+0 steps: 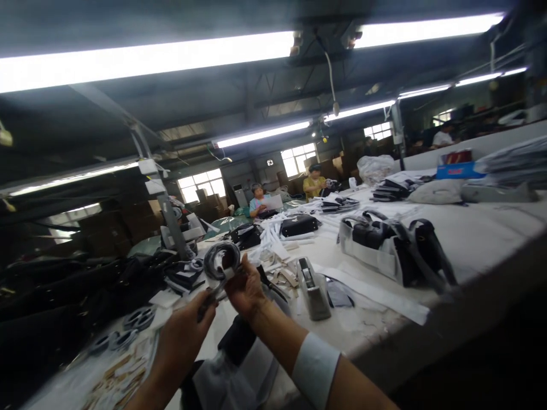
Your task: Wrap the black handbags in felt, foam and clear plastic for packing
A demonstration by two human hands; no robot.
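Note:
A coiled dark strap (210, 263) is held up over the table, left of centre. My right hand (247, 287) grips the right side of the coil, where a pale band wraps it. Below the coil, my left hand (188, 322) is closed on the strap's lower end. A white cuff (316, 364) surrounds my right forearm. Beneath my arms lies a black bag in pale wrapping (239, 370), partly hidden by them. A grey tape dispenser (314, 290) stands to the right of my right hand.
A wrapped black and white bag (380, 250) sits on the long table (478, 250) at right. Wooden strips and scraps (122, 378) lie at lower left. Dark bags pile up at far left. Two people work across the table. A metal post (171, 219) rises at left.

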